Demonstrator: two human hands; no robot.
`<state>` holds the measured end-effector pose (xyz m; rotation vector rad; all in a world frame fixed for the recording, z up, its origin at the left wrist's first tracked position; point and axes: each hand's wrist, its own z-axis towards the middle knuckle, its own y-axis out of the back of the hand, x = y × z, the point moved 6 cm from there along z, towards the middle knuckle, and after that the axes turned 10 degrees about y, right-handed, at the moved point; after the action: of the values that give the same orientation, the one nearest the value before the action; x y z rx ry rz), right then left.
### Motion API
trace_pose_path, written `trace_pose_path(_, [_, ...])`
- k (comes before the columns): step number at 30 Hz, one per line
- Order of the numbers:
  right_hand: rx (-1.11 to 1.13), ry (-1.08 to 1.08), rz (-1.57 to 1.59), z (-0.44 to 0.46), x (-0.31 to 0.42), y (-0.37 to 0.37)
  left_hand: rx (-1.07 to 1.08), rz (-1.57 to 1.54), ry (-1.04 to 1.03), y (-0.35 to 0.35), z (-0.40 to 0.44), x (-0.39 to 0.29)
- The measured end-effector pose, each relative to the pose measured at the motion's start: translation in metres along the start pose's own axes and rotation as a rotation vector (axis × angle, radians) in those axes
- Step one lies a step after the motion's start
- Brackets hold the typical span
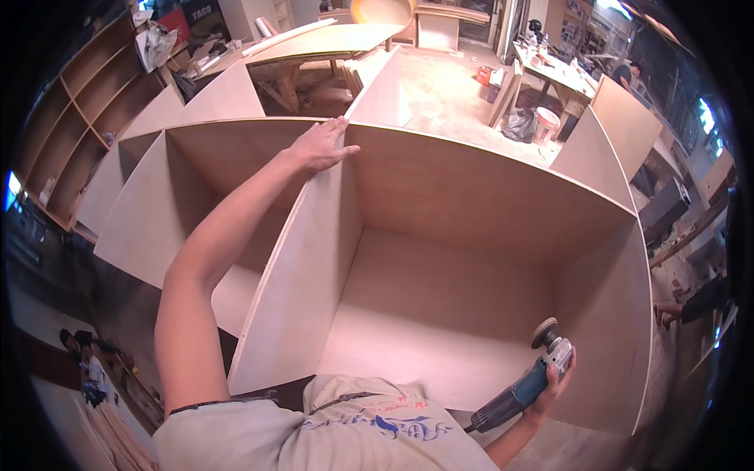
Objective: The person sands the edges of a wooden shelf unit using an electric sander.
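My left hand [320,147] rests on the panel edge where an upright divider [294,259] meets the long cross panel [463,177] of a wooden cabinet carcass. Its fingers are stretched out and the thumb stands apart. At lower right, my right hand [556,390] is wrapped round an angle grinder [528,388] with a blue and dark body and a grey metal head. The round disc [544,333] points up and away from me, apart from the wood. Whether it spins, I cannot tell. Below the grinder lies the pale inner panel [424,306] of the right-hand compartment.
The carcass's right side panel [609,314] rises beside the grinder. Behind stand a long worktable [330,43], a cluttered bench [554,67] and a white bucket [546,125]. A shelf unit [78,110] is at left. Other people are at the far right, upper right and lower left.
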<state>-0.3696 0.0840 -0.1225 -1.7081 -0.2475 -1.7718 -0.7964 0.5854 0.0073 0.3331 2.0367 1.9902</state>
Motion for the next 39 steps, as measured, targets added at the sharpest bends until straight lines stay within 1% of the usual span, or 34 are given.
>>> trace_pose_path(5, [0.022,-0.027,-0.011,-0.002,0.004,-0.002,0.033,0.049,-0.042,0.024,-0.006,-0.003])
trace_pose_path(8, [0.029,-0.043,-0.012,-0.003,0.003,-0.001,0.025,0.074,-0.132,0.022,-0.011,-0.003])
trace_pose_path(11, [0.027,-0.037,-0.013,-0.002,0.001,-0.001,-0.001,0.148,-0.091,0.019,-0.003,0.003])
trace_pose_path(14, [0.035,-0.037,-0.027,-0.002,0.007,-0.006,-0.001,0.165,-0.007,0.015,0.017,0.001])
trace_pose_path(17, [0.041,-0.055,-0.032,-0.004,0.014,-0.013,-0.025,0.115,0.038,0.014,0.029,-0.001])
trace_pose_path(20, [0.055,-0.071,-0.019,-0.004,0.011,-0.007,-0.018,0.092,0.023,0.013,0.025,-0.002])
trace_pose_path(26, [0.061,-0.047,-0.053,-0.001,0.011,-0.012,0.008,0.054,0.002,0.022,-0.004,-0.003])
trace_pose_path(30, [0.09,-0.056,-0.068,-0.007,0.027,-0.024,0.005,0.082,0.069,0.037,-0.008,-0.01])
trace_pose_path(32, [0.143,-0.062,-0.069,-0.006,0.03,-0.026,-0.011,0.031,0.082,0.037,-0.014,-0.014])
trace_pose_path(36, [0.216,-0.048,-0.088,-0.003,0.041,-0.031,-0.024,0.046,0.067,0.05,-0.049,-0.023])
trace_pose_path(39, [0.342,-0.02,-0.15,0.002,0.053,-0.075,0.017,0.07,0.024,0.074,-0.085,-0.007])
